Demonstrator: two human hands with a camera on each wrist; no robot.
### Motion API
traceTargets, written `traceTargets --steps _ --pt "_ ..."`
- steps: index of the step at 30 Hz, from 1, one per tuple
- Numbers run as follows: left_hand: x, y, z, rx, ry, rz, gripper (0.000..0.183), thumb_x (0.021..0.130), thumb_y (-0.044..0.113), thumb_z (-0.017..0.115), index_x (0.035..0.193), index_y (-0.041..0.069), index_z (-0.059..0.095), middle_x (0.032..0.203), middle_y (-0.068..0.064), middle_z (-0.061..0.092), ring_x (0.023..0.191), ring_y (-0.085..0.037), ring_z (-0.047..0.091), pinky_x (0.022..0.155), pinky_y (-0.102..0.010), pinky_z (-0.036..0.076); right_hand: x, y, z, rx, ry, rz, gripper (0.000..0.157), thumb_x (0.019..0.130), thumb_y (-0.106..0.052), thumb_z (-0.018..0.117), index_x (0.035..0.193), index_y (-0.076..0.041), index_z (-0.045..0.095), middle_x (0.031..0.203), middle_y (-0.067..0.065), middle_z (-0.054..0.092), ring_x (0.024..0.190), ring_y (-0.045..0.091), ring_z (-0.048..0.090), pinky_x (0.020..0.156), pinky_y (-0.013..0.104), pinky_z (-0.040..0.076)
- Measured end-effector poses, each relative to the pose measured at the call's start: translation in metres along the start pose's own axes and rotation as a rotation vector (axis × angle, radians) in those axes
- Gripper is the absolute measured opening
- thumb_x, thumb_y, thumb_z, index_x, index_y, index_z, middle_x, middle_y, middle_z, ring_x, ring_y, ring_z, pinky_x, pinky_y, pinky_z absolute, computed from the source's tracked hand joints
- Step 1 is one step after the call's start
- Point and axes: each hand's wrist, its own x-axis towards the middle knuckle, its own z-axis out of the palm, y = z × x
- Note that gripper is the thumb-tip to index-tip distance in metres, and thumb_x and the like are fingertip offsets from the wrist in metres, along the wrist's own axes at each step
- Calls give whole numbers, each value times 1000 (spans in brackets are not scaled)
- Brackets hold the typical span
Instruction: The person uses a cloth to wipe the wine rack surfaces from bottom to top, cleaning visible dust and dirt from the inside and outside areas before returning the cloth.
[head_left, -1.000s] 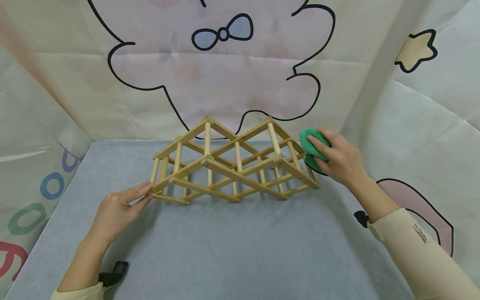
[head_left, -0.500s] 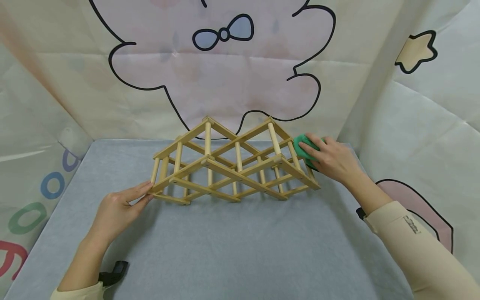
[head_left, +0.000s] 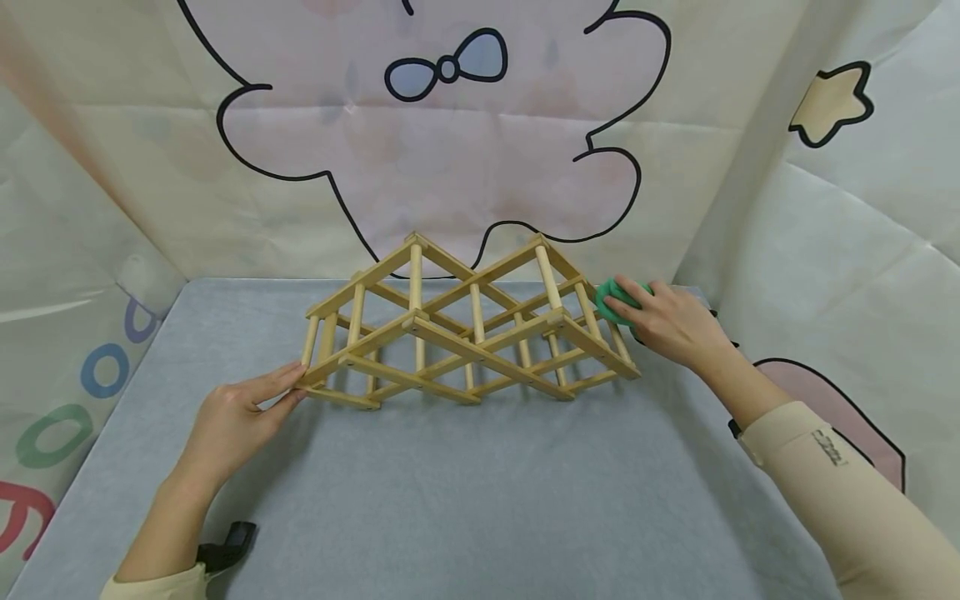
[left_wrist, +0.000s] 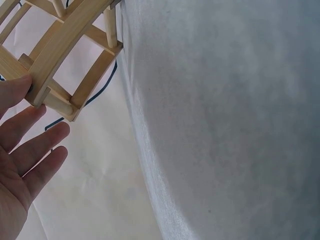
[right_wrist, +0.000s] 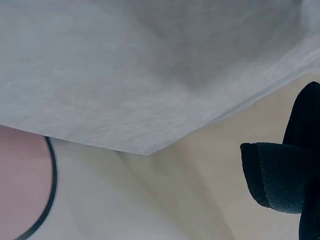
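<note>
A folding wooden rack [head_left: 491,360] of crossed slats and round dowels stands expanded on the table, likely a wine rack. At its left end my left hand [head_left: 234,425] pinches a slat corner between thumb and index finger. The left wrist view shows that wooden slat [left_wrist: 60,55] close up, with the hand's other fingers [left_wrist: 37,162] spread loose below it. My right hand [head_left: 675,325] grips a bunched green cloth [head_left: 617,300] against or very near the upper right end of the rack. Dark cloth [right_wrist: 285,175] enters the right wrist view at the right edge; the fingers are not visible there.
Grey-blue fabric covers the table [head_left: 480,508]. Its back edge meets a printed backdrop [head_left: 465,150], and a printed side sheet [head_left: 847,250] hangs close to my right arm. A black strap end [head_left: 228,546] sticks out at my left wrist.
My right hand first moved left with the cloth, up to the rack's right end. Since then it has shifted slightly back right and down. My left hand and the rack have stayed put.
</note>
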Motion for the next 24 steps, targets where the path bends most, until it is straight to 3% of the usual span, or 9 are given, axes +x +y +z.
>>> traceTargets --steps 5,12,20,24 --pt "0 0 0 -3 2 -3 48 70 -8 92 115 1 80 117 -10 76 96 -8 69 66 -22 59 -7 2 5 -5 -39 5 62 80 -10 87 139 -11 68 145 20 52 73 32 51 52 35 46" --pt "-1 0 -1 -12 3 -7 48 70 -7 92 115 2 80 117 -10 76 98 -7 68 73 -8 53 0 -4 6 19 94 -24 64 75 -9 90 136 -10 69 141 19 56 74 35 55 48 38 49" --pt "-1 -2 1 -15 2 5 48 69 -8 92 115 1 80 117 -10 76 96 -7 69 63 -26 60 10 -9 -1 25 141 -46 67 75 -7 91 138 -11 68 144 20 56 81 39 59 54 43 55" --pt "-1 -2 1 -14 6 2 48 69 -8 92 115 1 80 117 -10 76 96 -6 69 67 -18 58 12 -9 -6 16 150 -61 70 75 -6 93 140 -11 67 147 21 55 84 41 59 57 45 56"
